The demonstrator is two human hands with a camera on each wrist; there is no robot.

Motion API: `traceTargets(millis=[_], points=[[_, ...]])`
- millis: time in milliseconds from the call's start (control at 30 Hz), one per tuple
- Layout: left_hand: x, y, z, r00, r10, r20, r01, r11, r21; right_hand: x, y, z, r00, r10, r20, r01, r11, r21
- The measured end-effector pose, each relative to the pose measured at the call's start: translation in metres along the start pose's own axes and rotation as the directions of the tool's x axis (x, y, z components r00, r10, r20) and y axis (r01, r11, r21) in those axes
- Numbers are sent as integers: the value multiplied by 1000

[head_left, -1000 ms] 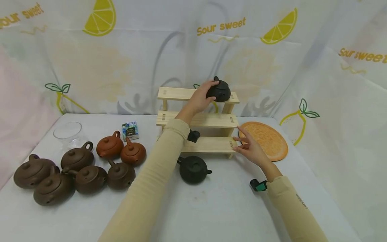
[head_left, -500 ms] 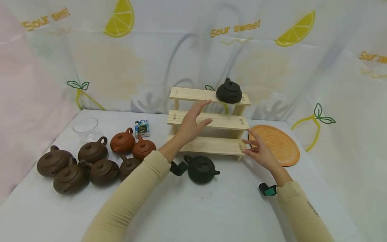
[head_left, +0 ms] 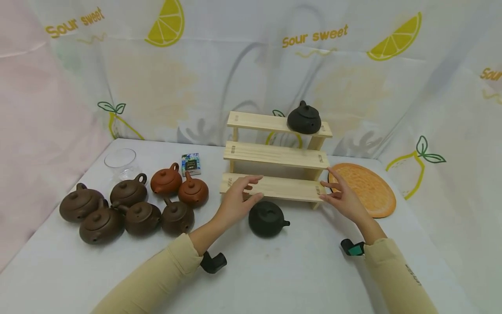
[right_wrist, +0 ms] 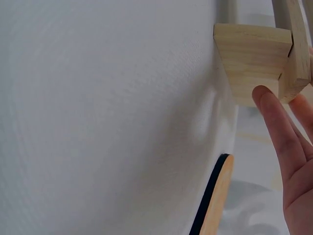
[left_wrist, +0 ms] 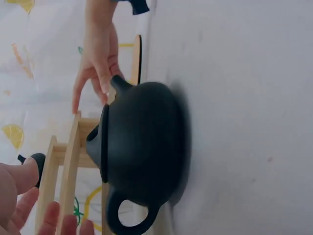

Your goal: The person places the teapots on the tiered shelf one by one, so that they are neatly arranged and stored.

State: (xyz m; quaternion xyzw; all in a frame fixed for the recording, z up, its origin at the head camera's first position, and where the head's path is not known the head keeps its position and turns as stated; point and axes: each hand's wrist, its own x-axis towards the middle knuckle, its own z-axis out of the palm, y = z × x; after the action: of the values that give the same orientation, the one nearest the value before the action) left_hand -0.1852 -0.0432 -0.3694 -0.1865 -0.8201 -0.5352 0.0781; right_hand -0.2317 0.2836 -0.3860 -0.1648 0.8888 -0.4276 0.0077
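A black teapot (head_left: 266, 219) stands on the white table in front of a three-tier wooden display shelf (head_left: 276, 158). Just left of it is my left hand (head_left: 234, 203), thumb and fingers spread apart, holding nothing; the teapot's looped handle (left_wrist: 131, 215) shows in the left wrist view. My right hand (head_left: 347, 198) rests its fingertips at the right end of the lower tiers, fingers mostly extended. Seen from the right wrist, the thumb (right_wrist: 269, 100) lies by the shelf's side support (right_wrist: 252, 54). Another black teapot (head_left: 304, 118) sits on the top tier's right end.
Several dark brown teapots (head_left: 139, 218) cluster at the left, with two reddish ones, one an orange-brown teapot (head_left: 193, 190), beside them. Behind are a clear glass bowl (head_left: 120, 163) and a small patterned box (head_left: 191, 164). A round orange board (head_left: 364, 190) lies right of the shelf.
My left hand has let go of the black teapot on the top tier and come down toward the one on the table. The right hand stays at the shelf end. The head view has shifted left.
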Motion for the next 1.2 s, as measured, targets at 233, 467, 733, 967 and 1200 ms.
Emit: traceTargets(millis=[233, 467, 733, 967, 1200], points=[[-17, -4, 7, 973, -211, 99, 208, 978, 34, 0, 1, -1, 1000, 1, 1, -1, 1000, -11], [-24, -11, 18, 954, -268, 133, 258, 962, 86, 0, 0, -1, 1000, 2, 0, -2, 1000, -1], [-23, -6, 30, 963, -216, 158, 159, 936, 313, -1, -2, -1, 1000, 3, -5, -3, 1000, 6], [-16, -8, 29, 954, -229, 193, 150, 923, 353, 0, -2, -2, 1000, -4, 4, 4, 1000, 1], [-6, -20, 11, 876, -131, 464, 28, 975, 222, 0, -1, -1, 1000, -4, 10, 4, 1000, 0]])
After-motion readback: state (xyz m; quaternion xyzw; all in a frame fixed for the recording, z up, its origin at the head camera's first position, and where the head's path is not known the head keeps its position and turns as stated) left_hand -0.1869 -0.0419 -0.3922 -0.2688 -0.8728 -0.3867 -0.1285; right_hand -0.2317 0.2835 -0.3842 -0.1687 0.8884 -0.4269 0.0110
